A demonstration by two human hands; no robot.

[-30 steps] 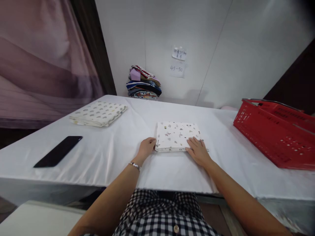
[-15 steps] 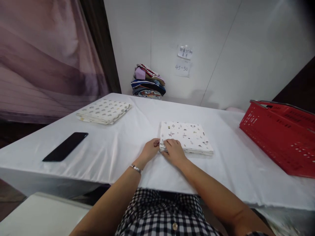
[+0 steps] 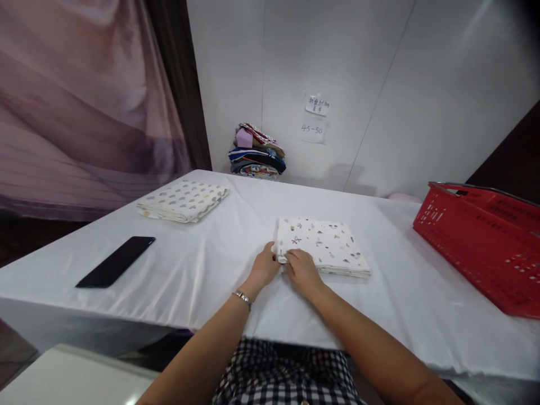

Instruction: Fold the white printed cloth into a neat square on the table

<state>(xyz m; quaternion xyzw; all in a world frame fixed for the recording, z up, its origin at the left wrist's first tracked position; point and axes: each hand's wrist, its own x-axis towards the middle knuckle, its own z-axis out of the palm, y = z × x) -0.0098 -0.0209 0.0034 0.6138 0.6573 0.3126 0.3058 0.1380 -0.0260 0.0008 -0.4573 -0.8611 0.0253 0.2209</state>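
The folded cloth (image 3: 323, 243) is pinched at its near-left corner by the right hand (image 3: 304, 271); the left hand's (image 3: 264, 268) grip cannot be told.

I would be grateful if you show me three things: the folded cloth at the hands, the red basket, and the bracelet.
Folded cloth (image 3: 324, 243): head view, on its patterned top face.
Red basket (image 3: 472, 244): head view, on its side wall.
Bracelet (image 3: 243, 298): head view, on its silvery band.
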